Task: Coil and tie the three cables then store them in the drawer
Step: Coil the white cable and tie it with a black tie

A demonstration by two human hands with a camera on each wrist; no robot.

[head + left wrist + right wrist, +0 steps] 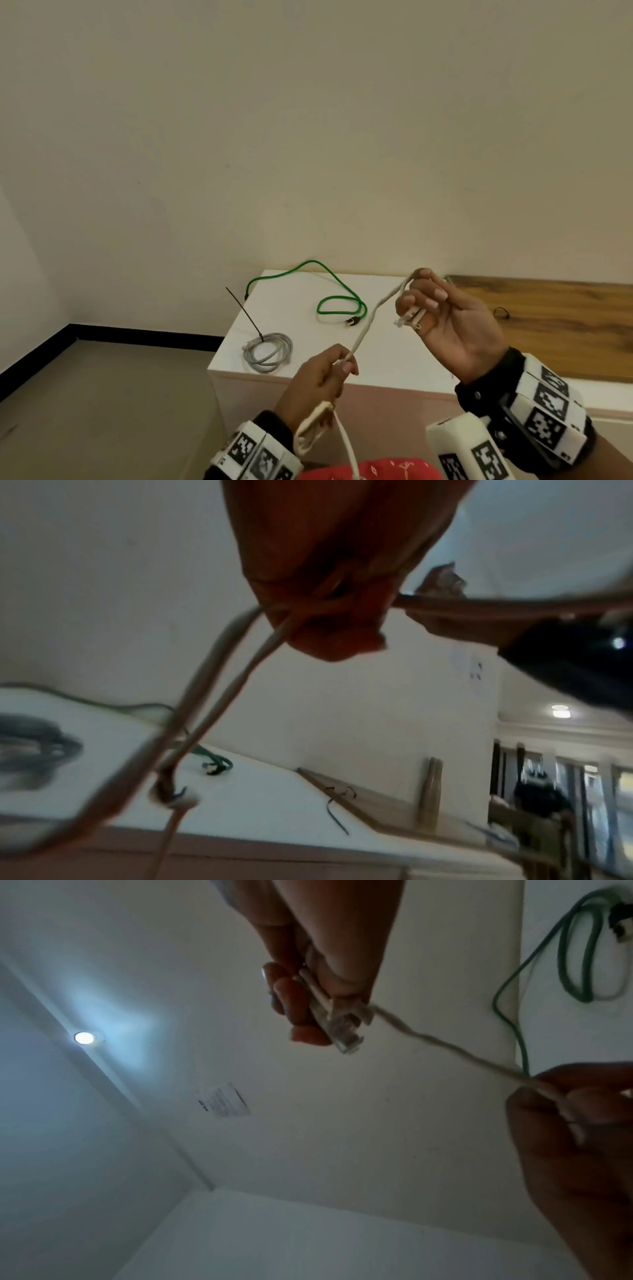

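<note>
A cream cable (366, 325) stretches between my two hands above the white cabinet top (394, 346). My right hand (442, 318) grips its end, and the clear plug (346, 1028) pokes out below the fingers. My left hand (329, 373) pinches the cable lower down, and loops of it hang under that wrist (205, 685). A grey cable (269, 353) lies coiled at the cabinet's left front, with a dark tie (245, 313) sticking up from it. Loose and uncoiled, a green cable (339, 301) lies further back.
A wooden surface (561, 322) adjoins the cabinet on the right, with a small dark tie (500, 312) on it. Another dark tie (337, 818) lies on the cabinet top. Walls stand behind and to the left. Red cloth (370, 469) shows at the bottom edge.
</note>
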